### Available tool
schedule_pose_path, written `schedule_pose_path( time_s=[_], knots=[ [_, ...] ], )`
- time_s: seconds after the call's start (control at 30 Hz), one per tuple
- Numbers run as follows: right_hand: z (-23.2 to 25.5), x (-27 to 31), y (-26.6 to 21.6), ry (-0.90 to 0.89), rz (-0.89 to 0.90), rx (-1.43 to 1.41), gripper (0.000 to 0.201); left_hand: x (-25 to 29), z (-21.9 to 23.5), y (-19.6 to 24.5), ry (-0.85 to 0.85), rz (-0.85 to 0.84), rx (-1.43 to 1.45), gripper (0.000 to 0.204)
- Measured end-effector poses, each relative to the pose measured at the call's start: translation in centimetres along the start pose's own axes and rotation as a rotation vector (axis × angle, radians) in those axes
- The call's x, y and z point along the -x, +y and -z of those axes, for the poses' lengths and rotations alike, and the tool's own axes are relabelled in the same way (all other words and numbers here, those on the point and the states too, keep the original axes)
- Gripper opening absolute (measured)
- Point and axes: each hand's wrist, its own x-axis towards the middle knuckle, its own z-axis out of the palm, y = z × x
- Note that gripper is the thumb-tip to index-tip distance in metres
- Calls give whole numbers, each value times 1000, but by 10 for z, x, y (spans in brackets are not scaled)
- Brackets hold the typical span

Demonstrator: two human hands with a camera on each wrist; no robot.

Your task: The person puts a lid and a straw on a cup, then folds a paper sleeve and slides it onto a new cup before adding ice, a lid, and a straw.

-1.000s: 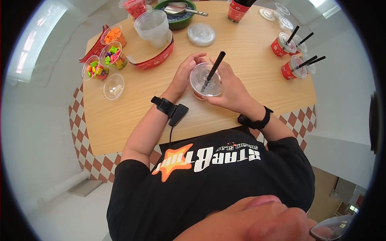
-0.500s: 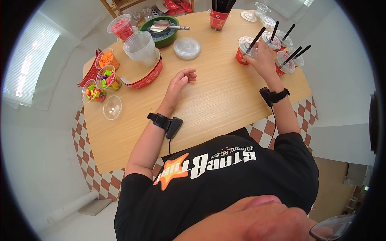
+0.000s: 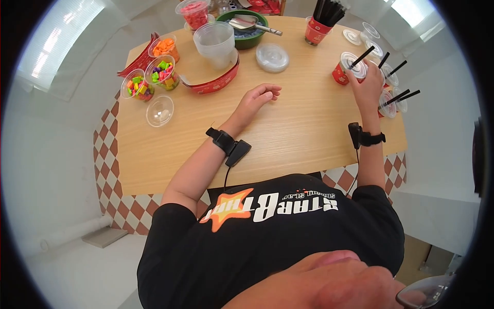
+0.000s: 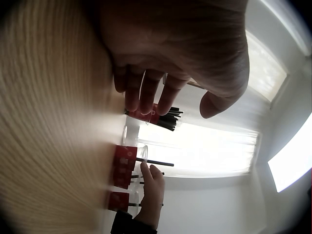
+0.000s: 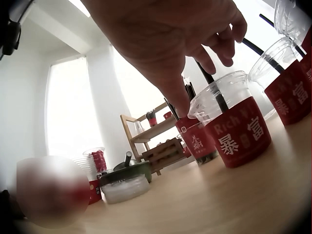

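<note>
Over the table's right side, my right hand [image 3: 366, 87] hovers at a lidded plastic cup [image 3: 340, 75] with a red sleeve and a black straw. In the right wrist view the thumb tip is right at the lid's rim. The other fingers stay loosely bent above the cup [image 5: 239, 136], not wrapped round it. My left hand [image 3: 258, 101] rests near the middle of the table, fingers loose and holding nothing. Its nearest things are a stack of clear lids [image 3: 272, 57] and a red paper tray [image 3: 216, 82].
More lidded cups with straws [image 3: 388, 105] stand beyond the right hand. A sleeved cup of black straws [image 3: 317, 31] is at the back. Leftward are stacked clear cups [image 3: 214, 41], cups of colourful pieces [image 3: 163, 72], a domed lid [image 3: 160, 111] and a green bowl [image 3: 247, 38] with a metal scoop.
The strawed cup went from between both hands to the right side, beside the other cups. Since then the right hand has stayed by it. The left hand remains near the middle.
</note>
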Motion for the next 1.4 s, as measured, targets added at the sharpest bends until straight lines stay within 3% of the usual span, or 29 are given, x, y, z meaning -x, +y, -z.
schedule_pose_path(
  time_s=[0.1, 0.17, 0.2, 0.23, 0.3, 0.5, 0.7, 0.8, 0.93, 1.03, 1.1, 1.17, 1.23, 1.3, 1.37, 1.4],
  knots=[
    [24, -2, -46, 79, 145, -321, 47, 0, 0, 0, 19, 16, 0, 35],
    [31, -2, -86, -353, 240, -671, 34, 0, 2, 0, 25, 28, -17, 30],
    [38, -3, -106, -510, 300, -709, 28, 0, 2, -2, 13, 26, -20, 27],
    [31, -4, -121, -515, 314, -718, 28, 1, 2, -3, -1, 23, -24, 26],
    [6, -7, -147, -649, 569, -842, 29, 3, 2, -3, 19, 34, -37, 25],
    [-44, -21, -230, -447, 911, -736, 27, 4, -1, -5, 53, 27, -16, 23],
    [-64, -31, -260, -542, 997, -532, 17, 2, 0, -7, 46, 30, -48, 24],
    [-64, -31, -260, -496, 1036, -488, 12, 2, 0, -6, 50, 32, -24, 24],
    [-48, -30, -246, -442, 1036, -569, 12, 4, -2, 2, 60, 55, -59, 24],
    [-9, -27, -228, -510, 875, -713, 15, 0, 1, -8, 58, 21, -30, 22],
    [17, -23, -210, -574, 585, -871, 15, 0, 1, -9, 61, 12, -13, 21],
    [23, -18, -184, -479, 494, -908, 15, 1, 1, -6, 64, 6, 1, 23],
    [22, -12, -158, -383, 390, -945, 14, 4, -2, 2, 200, 30, 232, 31],
    [16, -4, -135, -293, 274, -829, 16, 1, 7, -2, 196, 60, 270, 43],
    [11, 3, -122, -275, 263, -814, 16, 1, 9, -3, 375, -44, 376, 56],
    [8, 7, -118, -275, 324, -752, 16, 1, 9, -2, 369, -92, 338, 68]
  ],
)
